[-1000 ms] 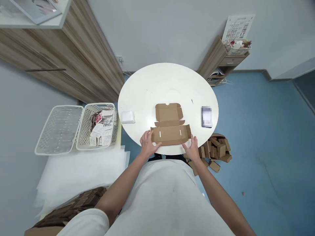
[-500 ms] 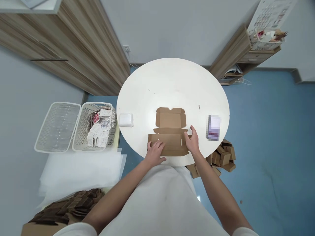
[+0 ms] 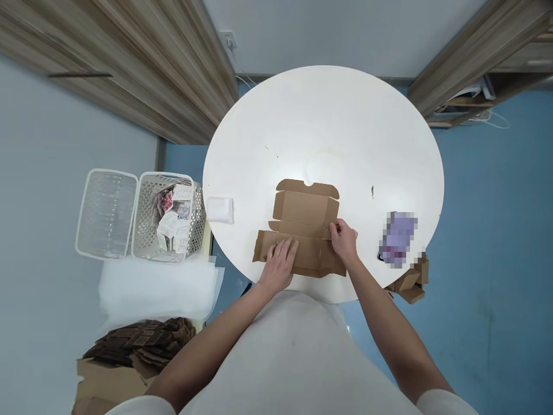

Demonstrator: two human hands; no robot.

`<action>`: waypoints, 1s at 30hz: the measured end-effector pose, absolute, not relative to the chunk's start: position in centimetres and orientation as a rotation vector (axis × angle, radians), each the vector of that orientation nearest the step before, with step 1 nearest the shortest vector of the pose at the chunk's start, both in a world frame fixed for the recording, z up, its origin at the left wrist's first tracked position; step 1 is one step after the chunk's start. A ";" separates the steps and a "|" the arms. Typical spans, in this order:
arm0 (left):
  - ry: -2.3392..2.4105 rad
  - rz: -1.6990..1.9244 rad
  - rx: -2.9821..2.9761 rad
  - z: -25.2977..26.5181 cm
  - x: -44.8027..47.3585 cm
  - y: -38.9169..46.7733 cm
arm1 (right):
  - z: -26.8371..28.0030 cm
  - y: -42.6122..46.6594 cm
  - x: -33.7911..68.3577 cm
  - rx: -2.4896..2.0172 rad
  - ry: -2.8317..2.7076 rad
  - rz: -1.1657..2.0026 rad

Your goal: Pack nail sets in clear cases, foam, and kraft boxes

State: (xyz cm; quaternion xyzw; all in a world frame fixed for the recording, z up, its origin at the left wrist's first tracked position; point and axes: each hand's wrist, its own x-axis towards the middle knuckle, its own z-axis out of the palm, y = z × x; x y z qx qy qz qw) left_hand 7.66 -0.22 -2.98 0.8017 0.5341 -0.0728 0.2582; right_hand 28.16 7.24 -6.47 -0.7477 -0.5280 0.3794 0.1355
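Cardboard blank (image 3: 307,230), head view: opened out near the wearer's edge of the white round-edged table (image 3: 345,127), right of a white packet (image 3: 220,210).
Blank, axis: wide lower panel (image 3: 311,256) ran left to right, its right end slightly nearer the wearer; the notched edge of the upper panel (image 3: 306,207) pointed away.
Left hand (image 3: 279,268): laid over the lower panel, fingers extended and side by side, gripping nothing visible.
Right hand (image 3: 344,239): fingers bent, tips touching the right end of the narrow middle strip (image 3: 298,227); whether they pinched the card could not be told.
Hidden: part of the lower panel, beneath the left hand; the strip's right end, partly behind the right fingertips.
Obscured: purple item (image 3: 398,237) at the table's right, pixelated, its nature unreadable.
Cut off: wood-grain cabinet (image 3: 164,57) and shelf unit (image 3: 475,52), by the frame's edges.
Blank, make: plain brown board, creased, with rounded flaps on the upper panel.
Basket (image 3: 142,233): white, perforated, rectangular, holding printed papers (image 3: 173,225) too small to read.
Sheets (image 3: 159,291): white, translucent, stacked.
Brown pile (image 3: 147,340): layered flat pieces, rough-edged, seemingly cardboard.
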 end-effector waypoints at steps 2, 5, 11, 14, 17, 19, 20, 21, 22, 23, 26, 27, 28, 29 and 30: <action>1.515 -0.217 2.185 -3.0 7.4 0.3 | -6.4 7.1 28.0 -2.174 -1.532 1.085; 1.602 -0.296 2.197 -3.2 6.9 1.1 | -6.3 6.8 27.8 -2.155 -1.488 1.098; 1.593 -0.337 2.280 -3.6 6.2 1.9 | -5.9 5.5 27.5 -2.114 -1.428 1.249; 1.500 -0.320 2.354 -3.6 6.0 1.6 | -5.4 4.1 27.0 -2.130 -1.467 1.245; 1.409 -0.324 2.403 -3.6 5.7 0.9 | -4.8 2.0 26.3 -2.210 -1.526 1.183; 1.383 -0.334 2.424 -3.6 5.4 0.2 | -4.2 0.3 25.8 -2.251 -1.588 1.008; 1.379 -0.335 2.433 -3.6 5.3 -0.2 | -4.0 -0.6 25.4 -2.253 -1.620 0.847; 1.377 -0.334 2.440 -3.7 5.1 -0.5 | -3.7 -1.5 25.1 -2.260 -1.660 0.662; 1.374 -0.328 2.448 -3.7 5.0 -0.9 | -3.6 -2.3 24.8 -2.231 -1.753 0.548; 1.371 -0.319 2.456 -3.8 4.8 -1.2 | -3.4 -3.0 24.4 -2.169 -1.901 0.514; 1.353 -0.282 2.489 -4.2 4.4 -1.9 | -3.5 -4.6 23.3 -1.947 -2.406 0.609; 1.346 -0.272 2.500 -4.2 4.2 -2.2 | -3.6 -5.0 22.9 -1.902 -2.520 0.652; 1.341 -0.262 2.508 -4.2 4.0 -2.4 | -3.8 -5.2 22.6 -1.889 -2.590 0.683; 1.342 -0.249 2.515 -4.2 3.8 -2.6 | -3.9 -5.4 22.3 -1.902 -2.623 0.700; 1.353 -0.233 2.515 -4.1 3.4 -2.9 | -4.1 -5.5 22.0 -1.931 -2.631 0.707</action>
